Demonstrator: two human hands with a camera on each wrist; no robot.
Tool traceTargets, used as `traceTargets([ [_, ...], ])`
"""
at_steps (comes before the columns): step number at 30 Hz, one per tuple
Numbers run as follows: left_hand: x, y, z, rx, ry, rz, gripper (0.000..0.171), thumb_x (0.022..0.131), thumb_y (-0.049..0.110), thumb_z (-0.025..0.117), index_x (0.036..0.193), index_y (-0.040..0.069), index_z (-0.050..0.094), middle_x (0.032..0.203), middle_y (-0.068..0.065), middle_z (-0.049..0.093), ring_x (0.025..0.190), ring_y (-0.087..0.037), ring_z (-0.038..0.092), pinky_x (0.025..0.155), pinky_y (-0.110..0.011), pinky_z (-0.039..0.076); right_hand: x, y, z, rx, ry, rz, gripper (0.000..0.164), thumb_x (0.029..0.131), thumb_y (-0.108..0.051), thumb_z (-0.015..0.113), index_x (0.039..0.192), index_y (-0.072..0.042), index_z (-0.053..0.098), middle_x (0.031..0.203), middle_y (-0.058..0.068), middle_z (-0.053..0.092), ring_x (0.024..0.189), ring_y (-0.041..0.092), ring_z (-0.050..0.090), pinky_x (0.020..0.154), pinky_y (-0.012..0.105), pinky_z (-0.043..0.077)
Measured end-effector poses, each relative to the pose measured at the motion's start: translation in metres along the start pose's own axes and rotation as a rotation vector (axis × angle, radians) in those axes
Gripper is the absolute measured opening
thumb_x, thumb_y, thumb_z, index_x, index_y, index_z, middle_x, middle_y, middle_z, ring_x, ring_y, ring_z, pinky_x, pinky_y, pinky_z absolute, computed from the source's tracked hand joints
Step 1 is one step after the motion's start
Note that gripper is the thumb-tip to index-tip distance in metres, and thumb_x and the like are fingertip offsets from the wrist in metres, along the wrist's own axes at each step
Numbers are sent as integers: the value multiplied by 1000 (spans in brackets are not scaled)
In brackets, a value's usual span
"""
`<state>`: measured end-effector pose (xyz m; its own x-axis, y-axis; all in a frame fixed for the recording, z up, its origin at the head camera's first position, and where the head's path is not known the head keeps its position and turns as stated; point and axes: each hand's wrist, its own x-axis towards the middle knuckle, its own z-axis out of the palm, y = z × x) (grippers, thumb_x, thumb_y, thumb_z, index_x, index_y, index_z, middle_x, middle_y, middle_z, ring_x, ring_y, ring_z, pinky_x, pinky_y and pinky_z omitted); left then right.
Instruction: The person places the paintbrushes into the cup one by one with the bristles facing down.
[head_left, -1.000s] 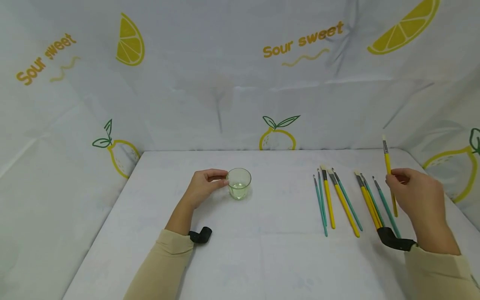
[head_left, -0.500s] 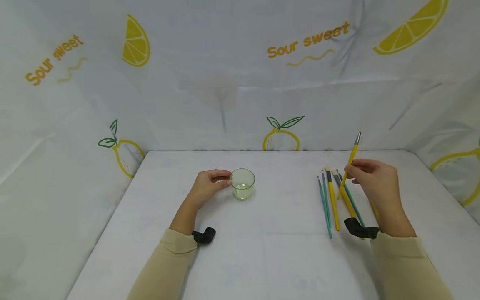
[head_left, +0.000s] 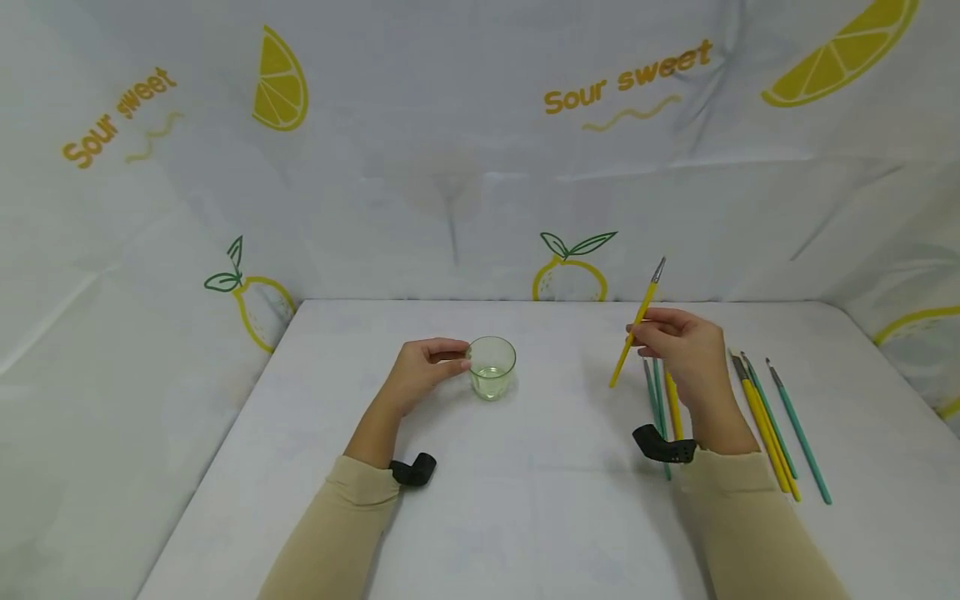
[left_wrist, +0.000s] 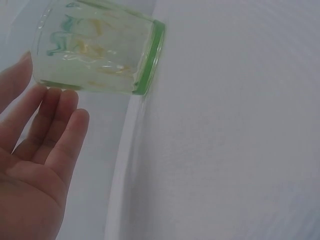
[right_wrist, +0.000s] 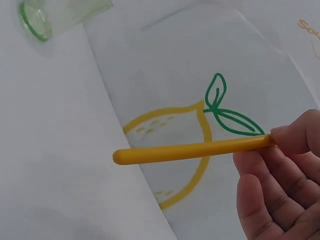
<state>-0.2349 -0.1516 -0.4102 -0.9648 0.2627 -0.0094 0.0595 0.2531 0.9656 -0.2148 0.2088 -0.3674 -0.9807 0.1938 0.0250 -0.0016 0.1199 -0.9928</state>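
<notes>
A clear, green-tinted drinking glass [head_left: 491, 379] stands upright on the white table. My left hand [head_left: 426, 371] holds it at its left side near the rim, thumb in front and fingers behind; in the left wrist view the fingertips [left_wrist: 70, 97] meet the glass [left_wrist: 95, 47]. Between thumb and fingers of my right hand [head_left: 682, 346] is a yellow paintbrush [head_left: 637, 321], raised off the table to the right of the glass. Its bristle end points up and its handle end slants down to the left, shown as a plain yellow handle [right_wrist: 185, 151] in the right wrist view.
Beneath my right forearm lie teal and yellow brushes [head_left: 673, 408], partly hidden. Further right lie more yellow brushes [head_left: 767, 429] and a teal brush [head_left: 802, 437]. A white cloth backdrop [head_left: 450, 208] with lemon prints rises behind the table's back edge.
My right hand has moved left with the yellow paintbrush, from beyond the right-hand brushes to past the left-hand group. The brush has tilted. My left hand stays on the glass.
</notes>
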Motion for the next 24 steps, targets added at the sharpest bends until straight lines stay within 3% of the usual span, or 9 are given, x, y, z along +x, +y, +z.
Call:
traceTargets([
  [5, 7, -14, 0, -7, 22, 22, 36, 76, 32, 78, 108, 16, 70, 110, 1, 68, 109, -12, 60, 91, -30, 50, 1, -5, 23, 47, -14, -44, 41, 80, -23, 76, 108, 2, 61, 85, -5, 71, 75, 14, 68, 68, 23, 56],
  [12, 8, -14, 1, -41, 4, 28, 40, 75, 32, 79, 109, 13, 70, 112, -3, 68, 110, -15, 60, 91, -29, 49, 0, -13, 55, 239, -38, -127, 30, 78, -10, 76, 99, 6, 62, 83, 3, 70, 73, 15, 69, 65, 26, 57],
  [24, 6, -14, 1, -40, -1, 45, 37, 76, 29, 79, 108, 12, 70, 109, -2, 69, 108, -14, 61, 90, -27, 49, -5, -15, 106, 438, -53, -196, 14, 81, -1, 70, 89, 7, 62, 77, 8, 69, 66, 19, 67, 63, 29, 57],
])
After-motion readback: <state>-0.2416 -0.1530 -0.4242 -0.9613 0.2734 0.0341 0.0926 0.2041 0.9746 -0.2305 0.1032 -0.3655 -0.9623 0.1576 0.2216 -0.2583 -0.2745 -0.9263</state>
